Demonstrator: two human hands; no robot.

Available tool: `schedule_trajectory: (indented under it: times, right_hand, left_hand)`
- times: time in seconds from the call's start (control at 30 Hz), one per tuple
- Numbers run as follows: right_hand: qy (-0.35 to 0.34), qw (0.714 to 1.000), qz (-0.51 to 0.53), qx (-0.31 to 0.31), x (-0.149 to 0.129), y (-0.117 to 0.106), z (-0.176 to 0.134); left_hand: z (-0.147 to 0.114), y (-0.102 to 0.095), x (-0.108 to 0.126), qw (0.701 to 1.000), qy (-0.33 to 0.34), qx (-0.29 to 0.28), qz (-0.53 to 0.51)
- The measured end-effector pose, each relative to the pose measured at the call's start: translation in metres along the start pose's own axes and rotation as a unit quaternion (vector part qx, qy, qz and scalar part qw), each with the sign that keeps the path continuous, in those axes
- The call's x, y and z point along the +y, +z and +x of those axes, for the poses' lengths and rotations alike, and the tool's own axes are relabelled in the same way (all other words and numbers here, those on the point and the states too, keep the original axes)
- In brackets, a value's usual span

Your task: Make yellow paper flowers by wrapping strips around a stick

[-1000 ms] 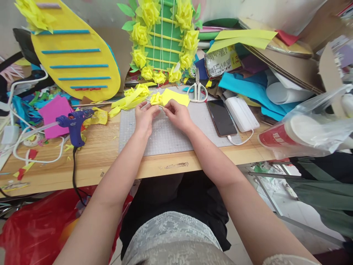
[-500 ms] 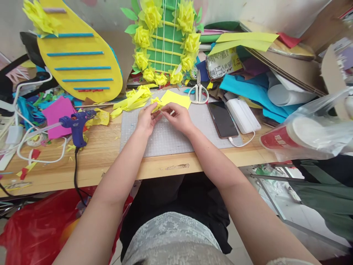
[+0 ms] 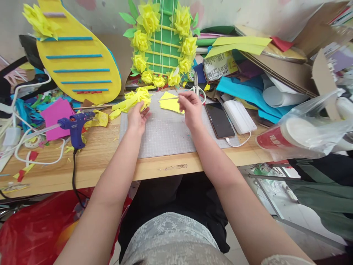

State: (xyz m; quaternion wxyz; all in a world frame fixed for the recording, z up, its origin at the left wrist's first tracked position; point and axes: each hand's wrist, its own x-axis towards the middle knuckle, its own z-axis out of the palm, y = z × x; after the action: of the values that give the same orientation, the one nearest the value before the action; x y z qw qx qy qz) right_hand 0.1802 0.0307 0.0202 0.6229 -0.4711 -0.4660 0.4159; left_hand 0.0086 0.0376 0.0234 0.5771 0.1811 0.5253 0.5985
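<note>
My left hand (image 3: 138,119) is at the near edge of a heap of yellow paper pieces (image 3: 131,101), its fingers loosely apart with nothing visible between them. My right hand (image 3: 191,110) pinches a thin stick (image 3: 168,98) that points left, above a small stack of yellow paper squares (image 3: 172,105). Both hands are over the grey cutting mat (image 3: 165,138). Just behind my right hand stand white-handled scissors (image 3: 196,88), partly covered by it.
A purple glue gun (image 3: 75,129) is on the left, by magenta paper (image 3: 53,119). Behind are a yellow guitar-shaped board (image 3: 82,82) and a green one with yellow flowers (image 3: 162,55). On the right are a phone (image 3: 220,119), a white power bank (image 3: 239,116) and a bagged cup (image 3: 278,138).
My hands have parted. The left moved left to the yellow heap and loosened its fingers; the right moved right, and the stick now shows in its pinch. The small yellow piece between them is gone.
</note>
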Motion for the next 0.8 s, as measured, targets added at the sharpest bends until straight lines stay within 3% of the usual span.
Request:
schedule_trajectory:
  times: [0.1,0.33,0.57,0.67,0.8]
  right_hand:
    - [0.070,0.992,0.081,0.071,0.004,-0.013,0.016]
    - [0.216,0.948,0.226,0.060,0.006,-0.021,0.025]
    - [0.192,0.958,0.214,0.017,0.006,-0.032,0.031]
    - [0.186,0.959,0.210,0.029,0.008,-0.038,0.035]
    - [0.168,0.962,0.213,0.021,0.009,-0.041,0.036]
  left_hand:
    - [0.005,-0.008,0.011,0.999,0.011,-0.033,0.001]
    - [0.003,-0.010,0.021,0.994,-0.045,-0.101,-0.020]
    - [0.011,0.013,0.032,0.982,0.004,-0.139,0.130]
    - [0.014,0.029,0.028,0.968,0.067,-0.141,0.197]
    - [0.021,0.046,0.020,0.964,0.086,-0.118,0.220]
